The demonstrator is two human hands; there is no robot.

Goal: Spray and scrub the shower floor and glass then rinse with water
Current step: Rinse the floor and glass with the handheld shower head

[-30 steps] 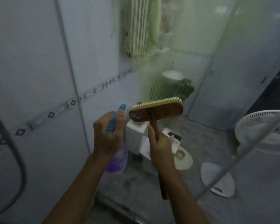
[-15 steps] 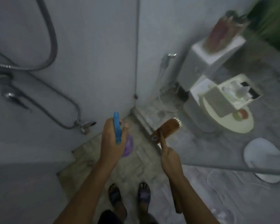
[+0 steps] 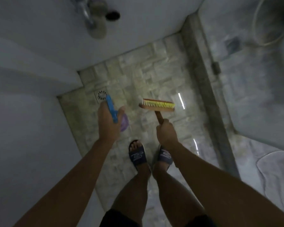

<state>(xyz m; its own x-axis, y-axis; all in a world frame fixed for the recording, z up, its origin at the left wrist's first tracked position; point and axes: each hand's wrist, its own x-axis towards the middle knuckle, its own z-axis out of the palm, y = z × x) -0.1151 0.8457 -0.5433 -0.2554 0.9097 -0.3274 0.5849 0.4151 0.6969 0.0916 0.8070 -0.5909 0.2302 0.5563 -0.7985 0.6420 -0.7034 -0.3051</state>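
I look straight down at the tiled shower floor [image 3: 147, 76]. My left hand [image 3: 107, 122] grips a spray bottle [image 3: 112, 110] with a blue trigger head and purple body, its nozzle aimed toward the floor drain [image 3: 102, 95]. My right hand [image 3: 166, 133] holds the wooden handle of a scrub brush [image 3: 157, 104], held above the floor with its yellow-white bristles facing away from me. The shower glass [image 3: 236, 112] stands to the right, above a grey raised curb [image 3: 205, 89].
My two feet in dark slippers [image 3: 137, 155] stand on the tiles below my hands. White walls close the left and far sides. A metal tap fitting [image 3: 88, 15] juts from the far wall. Beyond the glass lies a wet bathroom floor with a pale mat [image 3: 275, 171].
My view has swung from the glass and toilet down to the floor. Both hands dropped with it, and the brush now shows its bristles over the tiles.
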